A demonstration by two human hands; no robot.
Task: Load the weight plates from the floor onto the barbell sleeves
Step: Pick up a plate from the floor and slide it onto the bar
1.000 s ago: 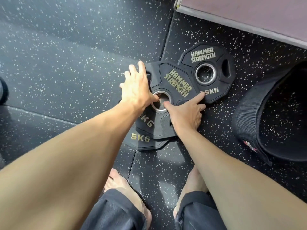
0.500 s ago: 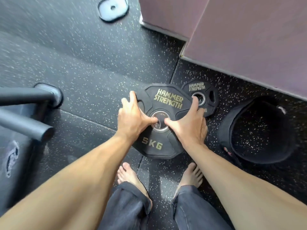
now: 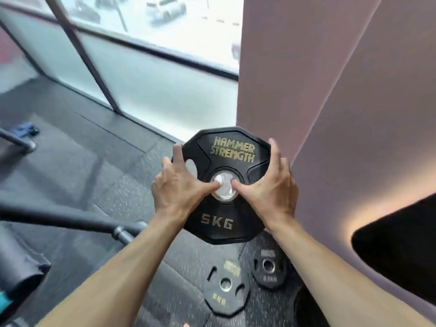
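One 5 kg plate is gripped off the floor by left hand and right hand, with alignment to the barbell sleeve judged next.

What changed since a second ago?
The top 5 kg plate was lifted off the floor stack, both hands keeping their grip: left hand, right hand, thumbs at the centre hole. Two plates stay on the floor.

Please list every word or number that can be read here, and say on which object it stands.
"HAMMER STRENGTH": upper face of the held plate.
"5KG": lower face of the same plate.
Gold print on the nearer floor plate: too blurred.
Pale print on the farther floor plate: too blurred.
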